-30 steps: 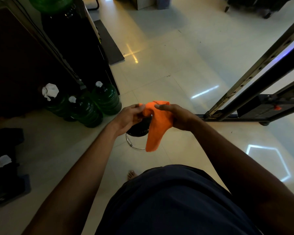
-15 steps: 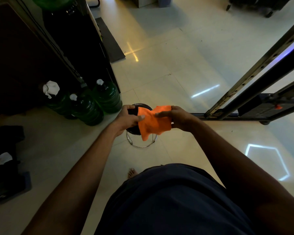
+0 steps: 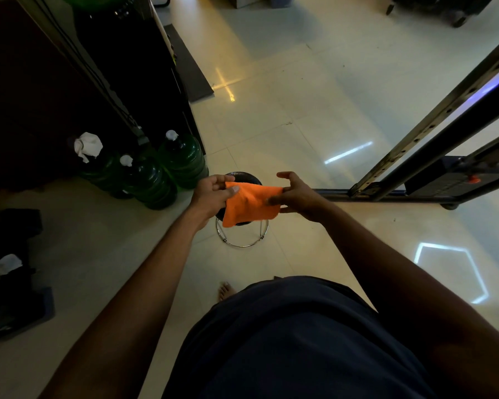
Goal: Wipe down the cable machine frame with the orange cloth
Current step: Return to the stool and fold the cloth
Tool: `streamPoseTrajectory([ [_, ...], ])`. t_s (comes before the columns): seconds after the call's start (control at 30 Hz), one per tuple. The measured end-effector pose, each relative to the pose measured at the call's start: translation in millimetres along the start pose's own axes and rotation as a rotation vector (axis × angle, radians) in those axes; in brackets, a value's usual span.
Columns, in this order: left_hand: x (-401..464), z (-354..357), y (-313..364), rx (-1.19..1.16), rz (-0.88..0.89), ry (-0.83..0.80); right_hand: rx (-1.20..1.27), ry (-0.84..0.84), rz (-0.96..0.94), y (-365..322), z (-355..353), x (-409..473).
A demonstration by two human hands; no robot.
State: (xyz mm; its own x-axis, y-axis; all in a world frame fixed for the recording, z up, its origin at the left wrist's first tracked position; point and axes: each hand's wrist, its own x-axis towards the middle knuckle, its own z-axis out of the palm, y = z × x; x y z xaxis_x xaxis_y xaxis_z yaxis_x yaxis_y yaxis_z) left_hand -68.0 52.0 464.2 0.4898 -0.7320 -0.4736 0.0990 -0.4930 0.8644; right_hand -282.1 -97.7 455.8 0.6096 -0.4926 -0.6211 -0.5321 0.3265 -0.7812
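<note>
A: Starting at the far left, we see dark clothes heaped on the floor (image 3: pixel 92 254), with a dark cabinet (image 3: pixel 26 96) standing behind them.

B: Next we come to three green water jugs (image 3: pixel 153 177) standing together at the cabinet's foot, one of them with a white rag (image 3: pixel 87 145) stuffed in its mouth.

A: Toward the middle, our left hand (image 3: pixel 213 194) pinches the left edge of the orange cloth (image 3: pixel 249 204), thumb lying on top.

B: The cloth is held folded and stretched between both our hands, in the air over a small round stool (image 3: pixel 242 234) with a chrome ring base.

A: Our right hand (image 3: pixel 298 197) holds the cloth's right edge; some fingers are spread loose above it, and we cannot tell exactly which ones pinch.

B: At the right, the cable machine frame (image 3: pixel 432 125) slants up from its base rail on the floor, well apart from the cloth.

A: Nothing touches the frame.
</note>
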Motion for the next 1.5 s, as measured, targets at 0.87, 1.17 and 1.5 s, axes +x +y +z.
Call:
streamPoseTrajectory([
  [0.87, -4.1, -24.1, -2.2, 0.458, 0.180, 0.041, -0.579, 0.291, -0.262, -18.6, 20.7, -4.5],
  [1.17, 4.3, -44.3, 0.6, 0.443, 0.148, -0.048, -0.582, 0.304, -0.285, -15.4, 28.7, -4.2],
  [1.5, 7.5, -63.8, -17.4, -0.056, 0.060, -0.213, 0.136, 0.171, -0.233, -18.3, 67.5, -15.5],
])
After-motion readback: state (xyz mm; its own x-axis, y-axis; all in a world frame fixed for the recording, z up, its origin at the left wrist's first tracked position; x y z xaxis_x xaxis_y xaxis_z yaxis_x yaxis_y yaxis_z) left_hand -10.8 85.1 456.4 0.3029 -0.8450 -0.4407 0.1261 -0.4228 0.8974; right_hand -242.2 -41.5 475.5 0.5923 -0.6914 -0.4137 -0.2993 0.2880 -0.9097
